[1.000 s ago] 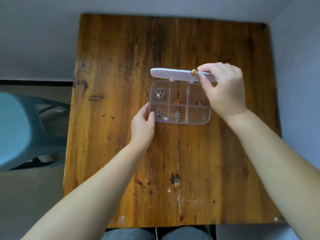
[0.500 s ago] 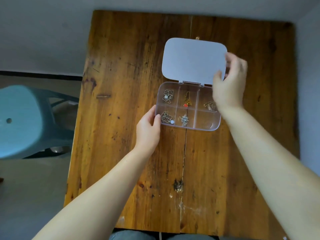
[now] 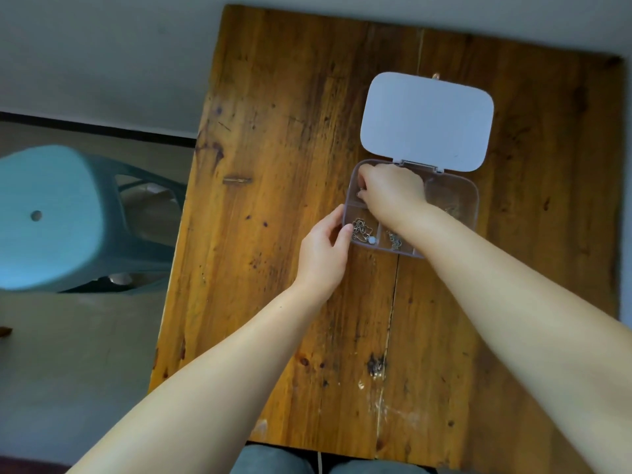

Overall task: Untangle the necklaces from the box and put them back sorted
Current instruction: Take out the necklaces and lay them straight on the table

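Note:
A clear plastic box (image 3: 473, 200) with several compartments lies on the wooden table (image 3: 273, 131), its white lid (image 3: 427, 121) folded flat away from me. My left hand (image 3: 323, 256) grips the box's near-left corner. My right hand (image 3: 393, 193) reaches into the far-left compartment, fingertips pinched on the necklace there; only a dark speck of it shows. A silver necklace with a pale bead (image 3: 363, 230) fills the near-left compartment. Another silver necklace (image 3: 395, 239) lies in the near-middle one. A faint gold chain (image 3: 451, 209) shows in the far-right compartment beside my wrist.
A teal plastic stool (image 3: 51, 217) stands on the floor left of the table. Bare wood stretches left of the box and toward me. The table's right edge runs close to a pale wall (image 3: 626, 200).
The lid went from half raised to lying flat. My right hand let go of it and came down into the far-left compartment. My left hand stayed on the box.

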### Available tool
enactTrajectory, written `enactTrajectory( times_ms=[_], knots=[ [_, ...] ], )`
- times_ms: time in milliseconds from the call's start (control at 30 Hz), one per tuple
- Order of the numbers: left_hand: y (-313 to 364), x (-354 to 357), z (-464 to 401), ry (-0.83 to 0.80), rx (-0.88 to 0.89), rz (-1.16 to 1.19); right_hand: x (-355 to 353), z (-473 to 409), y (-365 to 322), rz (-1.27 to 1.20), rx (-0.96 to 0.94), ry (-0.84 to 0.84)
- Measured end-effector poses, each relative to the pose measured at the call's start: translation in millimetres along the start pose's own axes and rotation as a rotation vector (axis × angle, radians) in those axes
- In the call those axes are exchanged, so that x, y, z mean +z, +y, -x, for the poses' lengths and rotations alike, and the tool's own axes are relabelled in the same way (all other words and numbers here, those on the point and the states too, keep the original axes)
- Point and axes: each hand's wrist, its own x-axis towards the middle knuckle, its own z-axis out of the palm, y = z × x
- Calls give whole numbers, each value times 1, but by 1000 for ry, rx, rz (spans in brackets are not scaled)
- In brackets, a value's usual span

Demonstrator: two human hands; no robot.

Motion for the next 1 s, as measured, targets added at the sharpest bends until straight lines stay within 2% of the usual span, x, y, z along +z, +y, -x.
enactTrajectory(
  times_ms=[67,167,267,333,367,433,500,567,667,800,900,1000],
  knots=[
    [1,-1,-1,-17,4,-19,-5,2,-2,-29,15,-41],
    [5,-6,-2,-27,11,-77,-24,13,1,-305,98,-38],
    [22,-16,-1,-18,235,-185,-54,43,2,-849,179,10],
    [44,-23,0,-133,394,-187,-71,66,-4,-1272,160,16],
    [55,-26,1,-203,436,-184,-76,76,-7,-1386,134,62],
    [73,-38,3,-314,410,-183,-82,92,-13,-1455,157,225],
    [81,-57,2,-361,319,-181,-78,106,-17,-1474,307,387],
    [81,-83,2,-386,240,-150,-64,119,-22,-1506,475,421],
    [70,-113,2,-429,141,-159,-31,138,-47,-1635,615,247],
    [46,-127,3,-344,65,-220,-1,156,-92,-1654,659,-54],
    [26,-132,4,-271,-21,-72,8,158,-114,-1628,624,-224],
    [9,-136,4,-277,-130,179,8,156,-121,-1595,610,-228]
  ],
)
